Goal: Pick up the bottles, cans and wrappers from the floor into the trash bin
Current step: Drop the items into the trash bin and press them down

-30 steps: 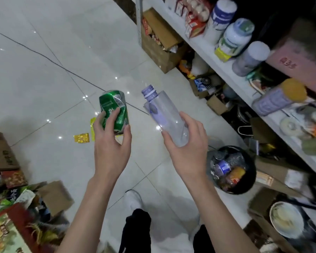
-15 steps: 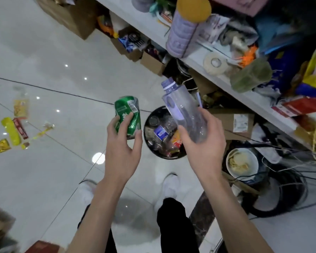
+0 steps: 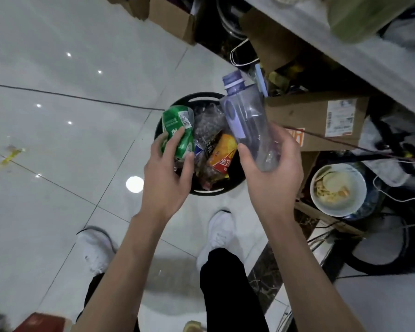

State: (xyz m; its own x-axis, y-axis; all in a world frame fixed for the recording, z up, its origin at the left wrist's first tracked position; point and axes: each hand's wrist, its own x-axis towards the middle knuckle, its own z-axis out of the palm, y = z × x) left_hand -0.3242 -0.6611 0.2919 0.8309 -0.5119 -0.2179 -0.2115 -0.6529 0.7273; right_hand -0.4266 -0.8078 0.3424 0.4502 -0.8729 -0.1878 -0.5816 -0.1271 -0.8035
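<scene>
My left hand (image 3: 167, 174) grips a dented green can (image 3: 177, 130), held over the left side of a round black trash bin (image 3: 197, 96). My right hand (image 3: 272, 178) holds a clear plastic bottle with a purple cap (image 3: 246, 121) by its base, cap pointing away, above the bin's right side. Inside the bin lie crumpled clear bottles and an orange-red wrapper (image 3: 222, 152). A yellow wrapper (image 3: 6, 159) lies on the floor at the far left.
A white shelf (image 3: 345, 49) crammed with goods runs along the right. Under it sit cardboard boxes (image 3: 314, 118), cables and a white bowl of food scraps (image 3: 337, 189). My white shoes (image 3: 219, 232) stand on glossy white tiles just before the bin.
The view has swung toward the bin, which now lies directly under both hands. The can and the bottle have moved from beside the bin to over its opening. The floor wrappers slid left.
</scene>
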